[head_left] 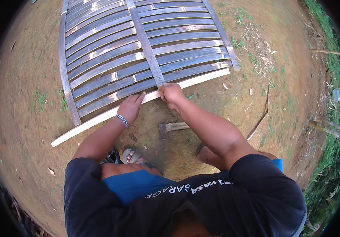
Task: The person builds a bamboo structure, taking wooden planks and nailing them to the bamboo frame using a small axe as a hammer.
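Observation:
A slatted panel [144, 43] of dark, glossy slats, bamboo by their look, lies on the ground with three long battens across it. Along its near end runs a pale wooden strip [99, 121], slanting from lower left to upper right. My left hand [130, 107] rests on the strip left of the middle batten [146, 49], fingers stretched out. Where that batten's end meets the strip, my right hand [172, 94] is closed in a pinch; what its fingertips hold is hidden. Below it lies a short tool with a wooden handle [176, 126] and a dark, blocky head [163, 131].
My sandalled foot [130, 155] stands on the bare earth near the tool. A thin stick [260, 120] lies to the right, with wood shavings [259, 51] beyond it. At the far right are a clear plastic container [339, 95], poles [330, 130] and grass [324, 181].

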The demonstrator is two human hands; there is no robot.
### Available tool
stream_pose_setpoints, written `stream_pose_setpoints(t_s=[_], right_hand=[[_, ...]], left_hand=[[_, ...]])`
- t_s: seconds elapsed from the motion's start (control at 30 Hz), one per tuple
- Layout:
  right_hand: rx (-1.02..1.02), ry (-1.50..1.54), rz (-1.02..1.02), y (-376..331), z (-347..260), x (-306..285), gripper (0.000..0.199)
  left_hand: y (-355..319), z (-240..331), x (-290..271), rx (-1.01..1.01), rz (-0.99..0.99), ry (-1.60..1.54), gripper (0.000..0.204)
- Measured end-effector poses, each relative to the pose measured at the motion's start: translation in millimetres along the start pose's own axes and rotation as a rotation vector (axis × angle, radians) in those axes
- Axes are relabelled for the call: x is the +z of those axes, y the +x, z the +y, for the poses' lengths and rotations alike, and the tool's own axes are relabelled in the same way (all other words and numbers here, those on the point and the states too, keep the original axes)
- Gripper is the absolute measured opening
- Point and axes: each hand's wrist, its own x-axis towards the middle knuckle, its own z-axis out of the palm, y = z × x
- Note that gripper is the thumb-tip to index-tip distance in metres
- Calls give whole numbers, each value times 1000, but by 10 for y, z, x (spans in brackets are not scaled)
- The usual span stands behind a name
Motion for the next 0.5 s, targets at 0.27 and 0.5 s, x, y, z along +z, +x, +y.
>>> stream_pose_setpoints(t_s=[0.27,0.5], right_hand=[[-33,-44,-70,-16,14,-105,15],[82,104,-45,-264,-226,-18,11]], left_hand=[[-1534,-725,-695,-368,432,-20,82],[-2730,-1485,-954,-1043,-159,300,91]])
